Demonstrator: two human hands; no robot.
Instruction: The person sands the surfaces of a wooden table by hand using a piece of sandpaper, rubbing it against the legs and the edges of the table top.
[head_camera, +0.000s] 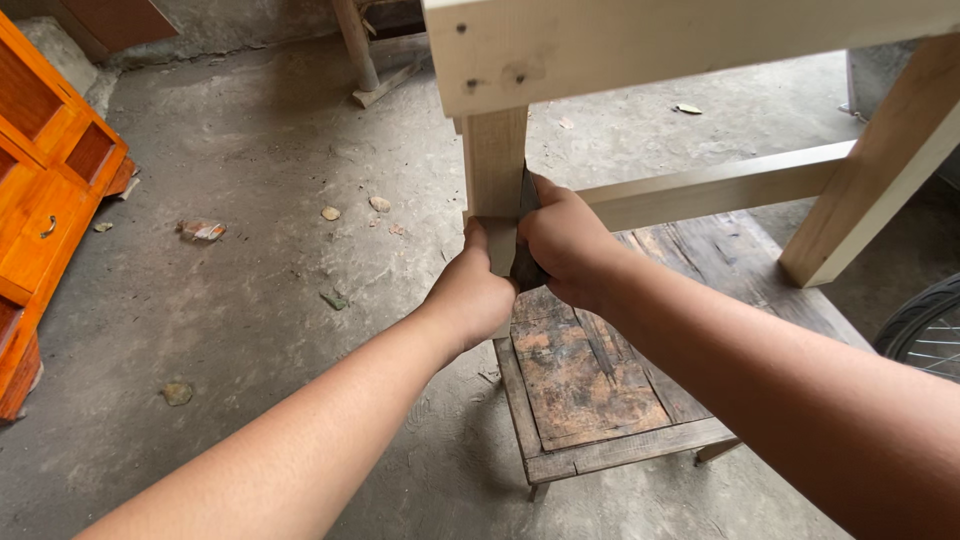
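Note:
A pale bare-wood frame stands on an old dark wooden table (590, 455). Its near upright leg (493, 160) hangs in front of me. My left hand (472, 290) wraps around the lower end of that leg. My right hand (565, 245) presses a dark sheet, which looks like sandpaper (527, 195), against the leg's right face. Both hands touch each other around the leg. The leg's bottom end is hidden behind my fingers.
An orange wooden cabinet (45, 200) stands at the left on the concrete floor (250, 280), which is littered with small scraps. A second pale leg (880, 170) and a crossbar (715, 185) lie to the right. A bicycle tyre (925, 325) shows at the right edge.

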